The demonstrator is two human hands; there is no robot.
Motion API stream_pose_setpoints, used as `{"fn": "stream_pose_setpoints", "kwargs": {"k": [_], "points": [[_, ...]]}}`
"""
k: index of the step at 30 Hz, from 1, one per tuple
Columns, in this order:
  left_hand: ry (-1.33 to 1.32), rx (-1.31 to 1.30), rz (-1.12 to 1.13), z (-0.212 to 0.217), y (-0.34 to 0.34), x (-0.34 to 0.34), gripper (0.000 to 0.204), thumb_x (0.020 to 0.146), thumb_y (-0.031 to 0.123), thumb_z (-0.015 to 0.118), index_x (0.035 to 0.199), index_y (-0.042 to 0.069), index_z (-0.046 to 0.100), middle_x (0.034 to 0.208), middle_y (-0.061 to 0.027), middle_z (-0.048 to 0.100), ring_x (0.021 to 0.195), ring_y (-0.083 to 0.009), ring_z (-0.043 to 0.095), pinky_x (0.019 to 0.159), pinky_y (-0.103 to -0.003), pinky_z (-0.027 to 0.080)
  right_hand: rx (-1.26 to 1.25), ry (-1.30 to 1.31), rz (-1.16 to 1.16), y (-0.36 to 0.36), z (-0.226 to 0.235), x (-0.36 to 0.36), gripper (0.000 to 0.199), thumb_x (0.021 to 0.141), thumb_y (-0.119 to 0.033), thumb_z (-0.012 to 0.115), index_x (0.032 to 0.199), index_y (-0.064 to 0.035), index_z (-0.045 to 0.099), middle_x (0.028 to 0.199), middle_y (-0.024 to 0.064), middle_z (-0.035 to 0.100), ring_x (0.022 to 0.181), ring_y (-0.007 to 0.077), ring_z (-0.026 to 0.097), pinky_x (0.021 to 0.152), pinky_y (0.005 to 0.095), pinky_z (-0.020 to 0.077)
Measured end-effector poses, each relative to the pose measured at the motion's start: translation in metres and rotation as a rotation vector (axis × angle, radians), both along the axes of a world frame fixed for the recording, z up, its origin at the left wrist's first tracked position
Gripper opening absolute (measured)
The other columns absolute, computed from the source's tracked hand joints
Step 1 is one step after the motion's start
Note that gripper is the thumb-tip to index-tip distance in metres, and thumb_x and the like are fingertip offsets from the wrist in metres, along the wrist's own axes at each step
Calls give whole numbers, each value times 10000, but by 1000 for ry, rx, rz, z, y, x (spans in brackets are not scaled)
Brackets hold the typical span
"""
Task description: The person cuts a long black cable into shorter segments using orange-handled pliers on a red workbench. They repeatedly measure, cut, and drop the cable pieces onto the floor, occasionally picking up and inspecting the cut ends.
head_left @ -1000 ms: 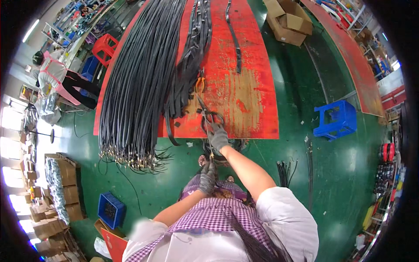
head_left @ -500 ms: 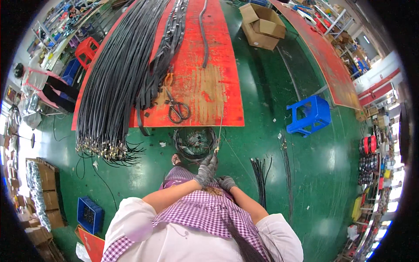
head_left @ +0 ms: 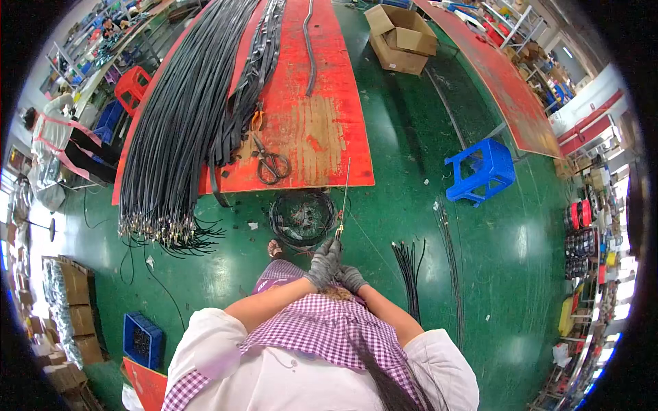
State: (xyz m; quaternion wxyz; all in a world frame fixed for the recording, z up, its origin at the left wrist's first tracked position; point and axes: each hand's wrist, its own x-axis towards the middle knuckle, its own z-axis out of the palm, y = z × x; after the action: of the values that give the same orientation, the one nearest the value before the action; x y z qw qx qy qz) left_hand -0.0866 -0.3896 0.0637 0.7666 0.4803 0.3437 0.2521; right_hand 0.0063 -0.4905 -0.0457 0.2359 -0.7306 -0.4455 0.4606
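While both knit-gloved hands meet, left hand (head_left: pixel 325 262) grip clamps thin stiff wire (head_left: pixel 344 195); right hand (head_left: pixel 351 278) grip unclear.

This is a factory workshop for cable assembly. A long red workbench (head_left: pixel 322 130) carries thick bundles of black cables (head_left: pixel 185 130) and scissors (head_left: pixel 272 163), standing on a glossy green floor (head_left: pixel 411 171). Around it are cardboard boxes (head_left: pixel 401 38), blue plastic crates (head_left: pixel 142 340), a blue stool (head_left: pixel 483 171), and another worker's station (head_left: pixel 62 147) at the left.
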Motion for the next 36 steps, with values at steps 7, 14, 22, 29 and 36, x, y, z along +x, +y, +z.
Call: {"fn": "stream_pose_setpoints", "kwargs": {"k": [7,14,22,29,36], "points": [[-210,-359,141,0,-1,-6,324,810,93,452,1128,131,400,905,-10,521,723,-96,491,598,-183,411,-71,35,116,4,2,1,381,769,-372,458,1035,-105,518,938,120,571,824,214,532,754,307,398],[-54,294,164,3,0,-12,231,825,130,437,1055,146,435,797,-1,513,631,-88,474,518,-185,386,-123,38,163,12,10,-7,345,770,-333,461,1039,-126,520,938,107,574,816,210,535,755,297,400],[-150,-303,113,24,-3,0,181,824,215,455,996,157,457,591,48,438,427,-75,362,356,-219,264,-152,32,158,1,-4,3,381,761,-390,462,1041,-138,518,938,101,575,826,214,535,751,298,399],[-1285,-1964,169,-49,8,-9,272,846,132,340,1105,110,420,874,-20,488,810,-106,454,678,-213,395,-116,44,155,8,10,-2,457,747,-456,472,1067,-132,502,967,112,563,869,228,526,767,303,389],[-1484,-1776,-76,-41,9,-7,283,848,138,356,1115,63,410,979,-25,472,946,-119,422,787,-209,372,-169,18,146,11,12,-2,437,752,-409,490,1077,-118,497,1007,122,545,908,210,507,788,290,375]]}}
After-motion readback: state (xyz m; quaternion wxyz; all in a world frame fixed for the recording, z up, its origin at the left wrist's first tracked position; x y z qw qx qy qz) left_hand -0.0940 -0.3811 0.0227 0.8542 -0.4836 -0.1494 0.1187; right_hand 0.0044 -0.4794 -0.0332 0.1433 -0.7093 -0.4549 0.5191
